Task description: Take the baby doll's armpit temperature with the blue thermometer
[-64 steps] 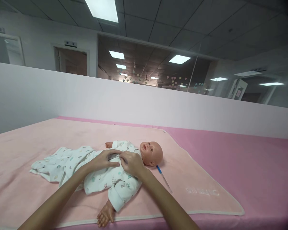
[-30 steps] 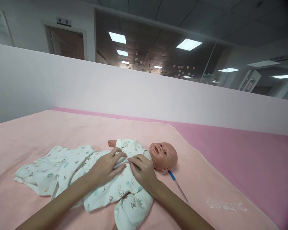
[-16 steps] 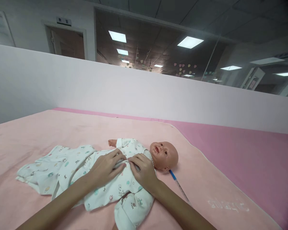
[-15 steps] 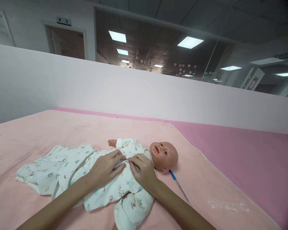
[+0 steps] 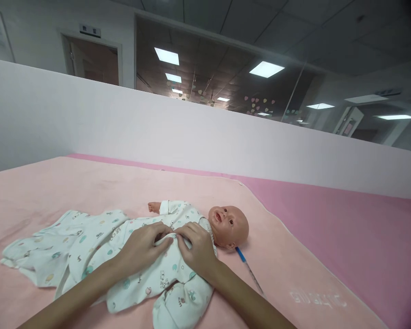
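A baby doll [image 5: 230, 226] lies on its back, its head to the right, dressed in white baby clothes [image 5: 150, 285] printed with small coloured figures. Over its chest, my left hand [image 5: 142, 244] pinches the edge of the garment between thumb and fingers. My right hand [image 5: 196, 246] grips the same edge just beside it, close below the doll's neck. The fingertips of both hands nearly meet; whatever fastening lies between them is too small to make out. One bare doll hand [image 5: 154, 207] sticks out of the far sleeve. The near sleeve is folded toward me.
Beneath the doll spreads a pale pink blanket [image 5: 294, 265] over a darker pink surface [image 5: 329, 214]. A thin pen-like stick with a blue end [image 5: 240, 254] lies beside the doll's head. Behind rises a low white partition [image 5: 192, 137] with glass above it.
The view has shifted slightly, so doll and hands appear a little further left and lower. Both hands keep their hold on the garment edge, with only small finger movement.
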Demonstrator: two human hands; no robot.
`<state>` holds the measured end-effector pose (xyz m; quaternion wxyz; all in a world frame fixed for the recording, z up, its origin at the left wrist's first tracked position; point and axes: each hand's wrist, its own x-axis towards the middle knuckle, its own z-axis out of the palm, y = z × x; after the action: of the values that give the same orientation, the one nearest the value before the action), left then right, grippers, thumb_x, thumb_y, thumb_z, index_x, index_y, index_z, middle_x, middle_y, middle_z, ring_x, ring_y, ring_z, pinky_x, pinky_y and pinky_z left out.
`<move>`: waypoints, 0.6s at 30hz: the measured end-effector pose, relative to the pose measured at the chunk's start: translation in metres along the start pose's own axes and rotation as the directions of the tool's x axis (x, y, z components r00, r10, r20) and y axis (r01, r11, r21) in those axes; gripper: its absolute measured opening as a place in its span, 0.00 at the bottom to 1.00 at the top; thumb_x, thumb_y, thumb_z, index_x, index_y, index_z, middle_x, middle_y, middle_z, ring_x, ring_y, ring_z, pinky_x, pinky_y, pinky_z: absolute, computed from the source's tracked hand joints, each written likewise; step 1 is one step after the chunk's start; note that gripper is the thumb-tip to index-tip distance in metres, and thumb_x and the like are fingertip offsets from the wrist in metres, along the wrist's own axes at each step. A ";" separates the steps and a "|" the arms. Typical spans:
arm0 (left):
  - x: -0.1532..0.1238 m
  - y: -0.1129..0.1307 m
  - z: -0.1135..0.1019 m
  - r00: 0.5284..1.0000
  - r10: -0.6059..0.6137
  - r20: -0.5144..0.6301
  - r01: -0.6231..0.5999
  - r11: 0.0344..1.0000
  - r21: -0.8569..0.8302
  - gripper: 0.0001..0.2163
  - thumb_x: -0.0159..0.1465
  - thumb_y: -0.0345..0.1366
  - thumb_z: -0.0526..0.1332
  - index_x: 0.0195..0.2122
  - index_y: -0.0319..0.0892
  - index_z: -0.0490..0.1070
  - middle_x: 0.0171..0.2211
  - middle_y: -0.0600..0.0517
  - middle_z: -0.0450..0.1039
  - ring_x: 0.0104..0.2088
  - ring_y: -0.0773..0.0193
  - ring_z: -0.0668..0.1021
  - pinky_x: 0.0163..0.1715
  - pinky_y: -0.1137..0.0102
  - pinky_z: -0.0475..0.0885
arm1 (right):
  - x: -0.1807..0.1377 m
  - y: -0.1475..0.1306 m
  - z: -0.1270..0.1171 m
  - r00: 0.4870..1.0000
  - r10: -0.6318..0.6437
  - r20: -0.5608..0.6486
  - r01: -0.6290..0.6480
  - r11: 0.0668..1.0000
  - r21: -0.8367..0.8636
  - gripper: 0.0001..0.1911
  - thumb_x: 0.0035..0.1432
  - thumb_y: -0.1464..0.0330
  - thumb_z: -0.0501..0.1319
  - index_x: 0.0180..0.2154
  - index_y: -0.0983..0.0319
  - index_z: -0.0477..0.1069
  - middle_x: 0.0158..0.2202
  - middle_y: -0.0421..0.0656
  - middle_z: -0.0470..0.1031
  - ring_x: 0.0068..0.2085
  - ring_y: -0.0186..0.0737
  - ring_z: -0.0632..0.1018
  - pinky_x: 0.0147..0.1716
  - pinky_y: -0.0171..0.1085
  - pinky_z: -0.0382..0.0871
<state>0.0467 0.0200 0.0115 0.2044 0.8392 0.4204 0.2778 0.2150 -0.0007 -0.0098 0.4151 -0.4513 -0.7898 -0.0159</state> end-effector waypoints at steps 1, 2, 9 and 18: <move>0.000 0.000 -0.001 1.000 -0.011 0.008 0.011 0.999 -0.041 0.11 0.60 0.42 0.51 0.35 0.47 0.71 0.26 0.55 0.70 0.26 0.65 0.70 0.24 0.73 0.61 | 0.000 0.000 0.000 1.000 0.003 -0.005 -0.003 1.000 0.005 0.08 0.55 0.73 0.52 0.33 0.59 0.69 0.29 0.40 0.71 0.33 0.35 0.70 0.32 0.33 0.61; 0.000 -0.001 -0.002 1.000 -0.020 0.018 0.021 0.997 -0.079 0.11 0.59 0.42 0.51 0.35 0.46 0.71 0.25 0.55 0.69 0.25 0.65 0.69 0.23 0.73 0.60 | 0.000 0.000 0.000 1.000 0.009 -0.013 -0.008 1.000 0.011 0.08 0.55 0.73 0.52 0.33 0.59 0.69 0.29 0.40 0.71 0.32 0.34 0.70 0.32 0.33 0.61; 0.002 -0.004 -0.005 0.998 -0.019 0.066 0.036 0.965 -0.261 0.12 0.58 0.45 0.53 0.32 0.44 0.70 0.19 0.58 0.56 0.21 0.69 0.59 0.21 0.74 0.54 | -0.001 -0.001 0.000 0.995 0.057 -0.077 -0.055 0.998 0.023 0.04 0.52 0.73 0.54 0.29 0.60 0.65 0.25 0.38 0.69 0.28 0.32 0.68 0.28 0.31 0.59; 0.000 0.000 -0.007 0.991 -0.080 0.109 0.111 0.940 -0.322 0.12 0.60 0.44 0.51 0.35 0.44 0.69 0.21 0.57 0.57 0.23 0.68 0.61 0.24 0.74 0.54 | -0.004 -0.004 -0.002 0.986 -0.097 -0.133 0.097 0.995 -0.003 0.07 0.54 0.72 0.53 0.32 0.60 0.70 0.34 0.42 0.70 0.34 0.33 0.70 0.31 0.31 0.63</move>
<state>0.0426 0.0206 0.0168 0.3737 0.7844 0.3986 0.2935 0.2143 -0.0065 -0.0096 0.4662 -0.4095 -0.7816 -0.0646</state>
